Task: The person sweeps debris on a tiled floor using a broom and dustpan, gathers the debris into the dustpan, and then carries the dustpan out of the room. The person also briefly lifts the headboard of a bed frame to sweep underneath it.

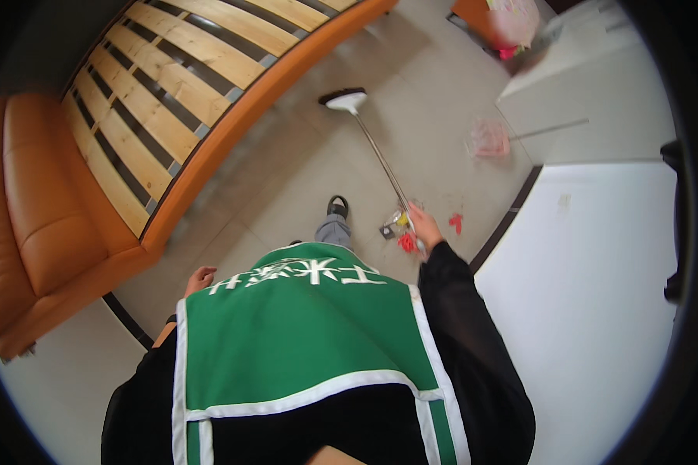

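Observation:
My right hand (424, 225) grips the upper end of a broom's metal handle (381, 156). The broom's white head (347, 102) with dark bristles rests on the tiled floor, out in front of me. Around and below that hand, small litter lies on the floor: a red piece (407, 242), a dark square piece (387, 232) and some clear and yellow scraps. Another red scrap (455, 223) lies a little to the right. My left hand (199, 280) hangs at my left side, its fingers curled and partly hidden by my green apron; nothing shows in it.
A bed frame with bare wooden slats (168, 75) and an orange padded side rail (256, 99) stands at the left. A pink dustpan (490, 138) with a thin handle is on the floor at the right, near white furniture (587, 122). A white wall panel (587, 232) borders the right side.

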